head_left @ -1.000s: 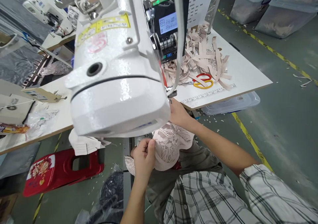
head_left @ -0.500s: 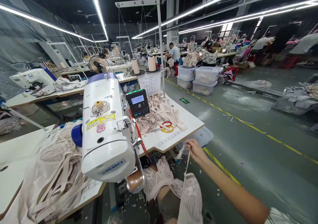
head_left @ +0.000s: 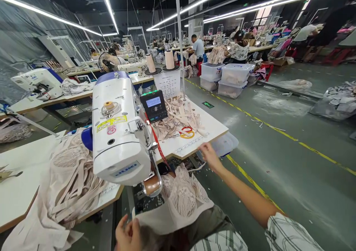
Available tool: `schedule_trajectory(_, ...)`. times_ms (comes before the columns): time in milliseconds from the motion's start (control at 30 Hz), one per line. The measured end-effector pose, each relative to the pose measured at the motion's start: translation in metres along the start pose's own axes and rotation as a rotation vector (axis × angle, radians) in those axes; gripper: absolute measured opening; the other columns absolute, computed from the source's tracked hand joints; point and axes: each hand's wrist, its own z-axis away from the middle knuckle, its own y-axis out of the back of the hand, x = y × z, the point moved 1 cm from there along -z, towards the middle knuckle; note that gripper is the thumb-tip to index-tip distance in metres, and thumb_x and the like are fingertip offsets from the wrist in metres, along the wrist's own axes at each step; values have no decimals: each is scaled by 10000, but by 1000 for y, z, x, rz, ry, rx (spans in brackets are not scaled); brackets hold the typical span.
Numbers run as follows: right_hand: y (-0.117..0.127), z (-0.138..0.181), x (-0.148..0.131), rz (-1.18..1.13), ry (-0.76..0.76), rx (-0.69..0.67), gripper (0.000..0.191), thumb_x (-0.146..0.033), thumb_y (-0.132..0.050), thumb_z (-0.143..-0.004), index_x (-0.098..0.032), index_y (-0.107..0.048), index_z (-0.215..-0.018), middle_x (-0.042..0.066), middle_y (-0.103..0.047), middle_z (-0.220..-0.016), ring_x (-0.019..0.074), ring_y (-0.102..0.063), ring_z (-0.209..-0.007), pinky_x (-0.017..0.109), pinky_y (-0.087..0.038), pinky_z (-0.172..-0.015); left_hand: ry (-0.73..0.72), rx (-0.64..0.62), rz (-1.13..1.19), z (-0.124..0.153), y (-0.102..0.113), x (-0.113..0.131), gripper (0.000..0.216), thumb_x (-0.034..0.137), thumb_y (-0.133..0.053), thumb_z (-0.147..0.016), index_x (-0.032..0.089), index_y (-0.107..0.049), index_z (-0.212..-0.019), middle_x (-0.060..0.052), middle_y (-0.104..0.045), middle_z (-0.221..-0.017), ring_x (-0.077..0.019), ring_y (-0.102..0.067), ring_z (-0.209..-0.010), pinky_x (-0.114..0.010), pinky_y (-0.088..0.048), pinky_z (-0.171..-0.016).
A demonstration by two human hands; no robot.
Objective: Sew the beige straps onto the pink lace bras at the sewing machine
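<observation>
A beige lace bra (head_left: 185, 197) lies across my lap, below the arm of the white sewing machine (head_left: 119, 132). My left hand (head_left: 128, 234), at the bottom of the view, pinches the end of its band. My right hand (head_left: 210, 157) is beside the front edge of the sewing table (head_left: 214, 130), with its fingers curled together. A thin pale strap (head_left: 198, 168) curves just below those fingers; whether they hold it cannot be made out. Scissors with red and yellow handles (head_left: 187, 132) lie on the tabletop near this hand.
Beige straps (head_left: 178, 117) are heaped behind the scissors, near a control panel (head_left: 154, 105). More beige garments (head_left: 72, 180) drape over the left tabletop. A clear plastic bin (head_left: 222, 145) sits under the table's right corner. Stacked bins (head_left: 235, 78) and seated people are farther back.
My left hand has come into view at the bottom, pinching the band. My right hand has moved slightly up and left, and the strap no longer stretches from it. The bra is spread wider across my lap.
</observation>
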Motion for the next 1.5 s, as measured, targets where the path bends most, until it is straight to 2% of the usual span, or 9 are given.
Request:
schedule_trajectory(100,-32,42,6,95,48,-335,99,-247,-717,-828,-189,-641,-804,-7,-618,-780,134,-566,-738,276,-468,-734,-240,-113,-18,11,-13,36,280,445,-503,-852,211,-632,-937,-91,-745,-858,-263,-727,-829,-367,-583,-736)
schedule_trajectory(300,-62,104,-6,467,364,-848,112,-310,-577,-904,-213,-537,-942,-70,-468,-615,116,-424,-525,243,-289,-561,-437,-449,2,19,-6,96,274,311,-477,-917,179,-712,-971,-96,-763,-933,-199,-706,-826,-297,-551,-743)
schedule_trajectory(533,-68,115,-5,633,533,-931,43,-235,-521,-924,-203,-521,-952,-3,-613,-730,146,-522,-575,251,-308,-571,-518,-499,-175,30,1,95,257,368,-549,-939,172,-714,-965,-29,-669,-712,-145,-586,-601,-234,-439,-568)
schedule_trajectory(833,-72,107,-8,487,354,-1026,136,-273,-595,-914,-182,-696,-913,51,-673,-878,172,-615,-837,272,-436,-731,-821,-349,-454,36,-10,83,415,303,-342,-1028,200,-525,-670,-10,-549,-586,-137,-513,-513,-268,-266,-493)
schedule_trajectory(967,-73,102,-5,355,218,-1012,147,-270,-610,-872,-170,-716,-851,27,-642,-802,145,-576,-753,264,-433,-692,-729,-422,-341,32,-8,85,424,318,-332,-1026,200,-571,-696,-24,-616,-619,-145,-571,-553,-250,-348,-515)
schedule_trajectory(1100,-71,93,2,215,-3,-858,249,-391,-586,-876,-171,-698,-843,0,-592,-725,128,-500,-628,255,-395,-583,-534,-561,-139,25,3,88,294,298,-395,-996,208,-674,-992,-62,-752,-916,-178,-695,-802,-256,-500,-673)
schedule_trajectory(1167,-70,92,3,233,78,-863,251,-393,-584,-884,-172,-700,-854,2,-574,-720,133,-497,-641,257,-393,-586,-483,-583,-95,23,10,90,253,287,-430,-976,207,-643,-1086,-46,-746,-893,-164,-683,-745,-243,-495,-637)
schedule_trajectory(1367,-75,103,-5,332,619,-1262,148,-234,-560,-930,-183,-697,-910,97,-636,-1049,172,-594,-932,280,-466,-763,-462,-627,-130,25,20,97,158,278,-445,-956,208,-580,-912,34,-600,-636,-107,-519,-523,-212,-374,-515)
schedule_trajectory(1500,-80,107,-9,373,796,-1284,180,-202,-485,-960,-177,-658,-918,67,-659,-910,155,-596,-810,267,-464,-708,-473,-616,-80,24,22,102,131,238,-498,-927,208,-615,-877,0,-660,-739,-121,-589,-621,-220,-441,-579)
